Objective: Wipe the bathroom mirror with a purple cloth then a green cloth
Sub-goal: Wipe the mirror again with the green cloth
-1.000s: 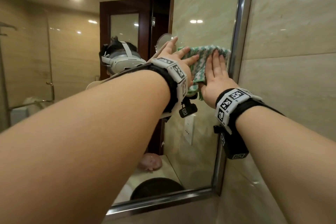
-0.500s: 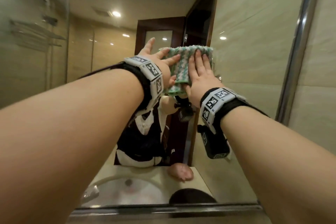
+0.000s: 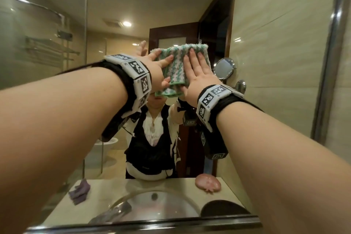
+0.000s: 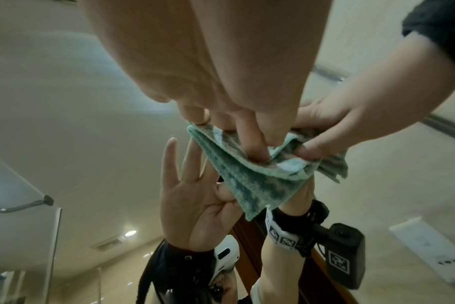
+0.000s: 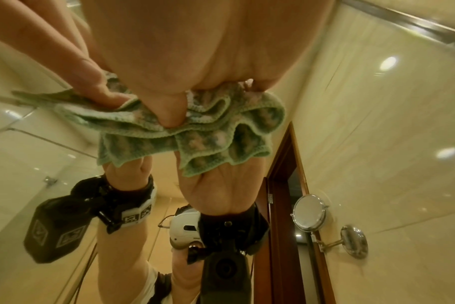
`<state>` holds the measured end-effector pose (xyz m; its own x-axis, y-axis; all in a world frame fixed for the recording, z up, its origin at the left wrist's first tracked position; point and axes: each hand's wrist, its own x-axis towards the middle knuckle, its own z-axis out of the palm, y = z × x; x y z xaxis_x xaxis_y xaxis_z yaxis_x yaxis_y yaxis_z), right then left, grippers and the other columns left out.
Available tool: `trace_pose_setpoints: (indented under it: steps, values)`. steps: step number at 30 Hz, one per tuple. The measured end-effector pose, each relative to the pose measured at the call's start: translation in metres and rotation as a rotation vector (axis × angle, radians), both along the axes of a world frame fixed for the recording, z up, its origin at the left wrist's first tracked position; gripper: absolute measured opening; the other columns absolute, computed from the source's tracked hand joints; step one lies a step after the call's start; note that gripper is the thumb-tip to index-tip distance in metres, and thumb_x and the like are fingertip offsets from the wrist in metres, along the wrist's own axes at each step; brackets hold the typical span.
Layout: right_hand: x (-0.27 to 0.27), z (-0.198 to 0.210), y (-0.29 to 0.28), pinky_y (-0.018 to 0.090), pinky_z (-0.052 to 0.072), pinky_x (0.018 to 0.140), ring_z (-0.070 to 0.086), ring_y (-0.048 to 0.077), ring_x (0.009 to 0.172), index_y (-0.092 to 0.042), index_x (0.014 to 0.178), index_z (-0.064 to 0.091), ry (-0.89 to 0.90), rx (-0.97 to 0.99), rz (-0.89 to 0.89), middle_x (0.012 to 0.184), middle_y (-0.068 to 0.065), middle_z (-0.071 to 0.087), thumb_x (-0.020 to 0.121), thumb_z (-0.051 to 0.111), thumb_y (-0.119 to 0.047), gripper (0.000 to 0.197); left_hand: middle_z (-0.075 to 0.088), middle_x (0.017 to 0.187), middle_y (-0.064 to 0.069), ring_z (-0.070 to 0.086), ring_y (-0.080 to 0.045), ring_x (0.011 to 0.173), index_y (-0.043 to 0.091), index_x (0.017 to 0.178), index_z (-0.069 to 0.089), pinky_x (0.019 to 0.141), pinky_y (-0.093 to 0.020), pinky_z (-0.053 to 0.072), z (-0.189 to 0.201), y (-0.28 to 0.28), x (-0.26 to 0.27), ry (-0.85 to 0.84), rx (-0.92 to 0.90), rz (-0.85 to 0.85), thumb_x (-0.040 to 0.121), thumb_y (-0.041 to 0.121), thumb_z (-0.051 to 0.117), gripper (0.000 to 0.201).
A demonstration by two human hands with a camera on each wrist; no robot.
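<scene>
A green-and-white knitted cloth (image 3: 178,66) lies flat against the bathroom mirror (image 3: 266,43) at about head height. My left hand (image 3: 159,62) presses its left part with straight fingers. My right hand (image 3: 197,66) presses its right part, palm flat and fingers straight. In the left wrist view the cloth (image 4: 286,164) is bunched under both hands. In the right wrist view my thumb pushes into its folds (image 5: 216,117). The purple cloth (image 3: 79,192) shows in the reflection, lying on the counter left of the basin.
The mirror's metal frame runs down the right (image 3: 330,62) and along the bottom (image 3: 144,224). Reflected in the glass are a basin (image 3: 155,207), a pink object (image 3: 208,184), a dark round object (image 3: 222,209), a round wall-mounted mirror (image 3: 225,67) and a glass shower screen (image 3: 47,43).
Both hands have slid the green cloth leftward across the mirror, away from the right frame. They stay flat on it.
</scene>
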<state>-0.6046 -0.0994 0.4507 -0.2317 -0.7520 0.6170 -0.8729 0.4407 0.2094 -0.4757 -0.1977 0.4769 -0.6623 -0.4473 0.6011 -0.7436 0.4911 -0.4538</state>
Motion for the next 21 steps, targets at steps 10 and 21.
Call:
trace_pose_setpoints:
  steps: [10,21]
  values:
    - [-0.053,0.008,0.027,0.034,-0.012,0.114,-0.023,0.02,0.14,-0.018,0.146,-0.019,-0.011,-0.053,-0.036,0.152,0.001,-0.029,0.096,0.032,-0.046,0.077,-0.001,0.158,0.001,0.0,-0.033,0.143,0.043,0.146,0.01,0.111,-0.051,-0.013,0.015,0.02,-0.049,-0.054,-0.008,-0.044,0.086,0.069,0.012,0.066]
    - [-0.181,0.019,0.113,0.032,-0.011,0.114,-0.024,0.02,0.14,-0.018,0.144,-0.022,-0.056,-0.053,-0.17,0.15,0.001,-0.031,0.096,0.032,-0.047,0.078,0.0,0.157,0.013,-0.008,-0.018,0.144,0.038,0.142,0.033,0.111,-0.057,-0.014,0.016,0.117,-0.177,-0.062,-0.031,-0.18,0.096,0.053,0.01,0.053]
